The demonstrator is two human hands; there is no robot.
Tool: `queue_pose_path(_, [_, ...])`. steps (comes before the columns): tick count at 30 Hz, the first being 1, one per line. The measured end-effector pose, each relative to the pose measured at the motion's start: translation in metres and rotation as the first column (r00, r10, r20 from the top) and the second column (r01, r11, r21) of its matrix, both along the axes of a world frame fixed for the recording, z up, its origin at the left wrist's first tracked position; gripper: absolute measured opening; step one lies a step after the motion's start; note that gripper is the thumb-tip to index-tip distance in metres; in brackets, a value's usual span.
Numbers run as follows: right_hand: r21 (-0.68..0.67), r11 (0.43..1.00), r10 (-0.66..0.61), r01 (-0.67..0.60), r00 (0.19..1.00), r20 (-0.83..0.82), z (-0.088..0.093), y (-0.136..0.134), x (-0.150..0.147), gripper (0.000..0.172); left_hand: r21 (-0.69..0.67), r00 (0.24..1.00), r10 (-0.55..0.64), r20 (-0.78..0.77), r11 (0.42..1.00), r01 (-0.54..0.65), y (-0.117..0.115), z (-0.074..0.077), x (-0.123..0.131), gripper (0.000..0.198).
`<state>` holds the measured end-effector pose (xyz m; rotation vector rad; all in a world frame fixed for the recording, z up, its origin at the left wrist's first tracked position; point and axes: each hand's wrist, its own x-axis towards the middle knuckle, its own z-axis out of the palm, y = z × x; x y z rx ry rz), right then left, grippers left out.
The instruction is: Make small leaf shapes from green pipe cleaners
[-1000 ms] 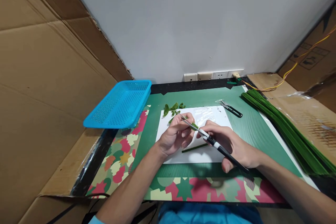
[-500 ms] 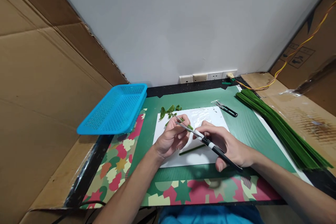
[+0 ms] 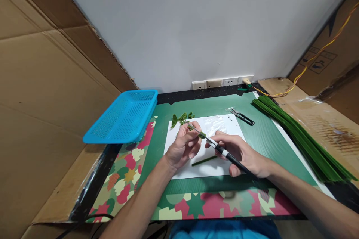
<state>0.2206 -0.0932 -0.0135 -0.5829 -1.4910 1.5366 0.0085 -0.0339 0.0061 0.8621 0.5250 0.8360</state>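
My right hand [image 3: 238, 153] is closed around long black-handled scissors [image 3: 234, 160] with white bands near the pivot; the slim blades point up and left. My left hand [image 3: 185, 143] pinches a short piece of fuzzy green pipe cleaner [image 3: 201, 134], and the blades lie against it at the fingertips. Part of that piece is hidden by the fingers and blades. Below the hands, a straight green pipe cleaner [image 3: 204, 161] lies on a white sheet [image 3: 179, 171]. Several bent, leaf-like green pipe cleaner pieces [image 3: 182, 116] rest at the sheet's far left edge.
A blue perforated basket [image 3: 120, 119] stands at the left. Black thread snips [image 3: 243, 117] lie on the green mat [image 3: 263, 138], and a bundle of long green pipe cleaners [image 3: 300, 138] is at the right. Cardboard [image 3: 42, 82] flanks the table; a yellow-orange wire [image 3: 297, 74] runs to wall sockets.
The scissors' blades and handles have come closer together, with my right fingers closing slightly. My left hand stays almost in place with the green piece.
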Motion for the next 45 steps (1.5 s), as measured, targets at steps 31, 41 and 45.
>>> queue_pose_path(31, [0.037, 0.998, -0.054, 0.051, 0.995, 0.083, 0.0008, 0.0011, 0.0031, 0.078, 0.015, 1.000, -0.028, -0.014, 0.999, 0.028, -0.0006, 0.0001, -0.0013, 0.037])
queue_pose_path(41, [0.006, 1.000, -0.008, 0.008, 0.998, 0.059, 0.0033, 0.0012, 0.0034, 0.079, 0.020, 0.999, -0.041, -0.005, 0.999, 0.041, -0.0006, -0.0025, -0.0024, 0.038])
queue_pose_path(45, [0.009, 1.000, -0.015, 0.014, 0.996, 0.086, 0.0055, 0.0005, 0.0035, 0.075, 0.024, 0.999, -0.046, -0.004, 0.999, 0.046, -0.0012, -0.0009, -0.0019, 0.038])
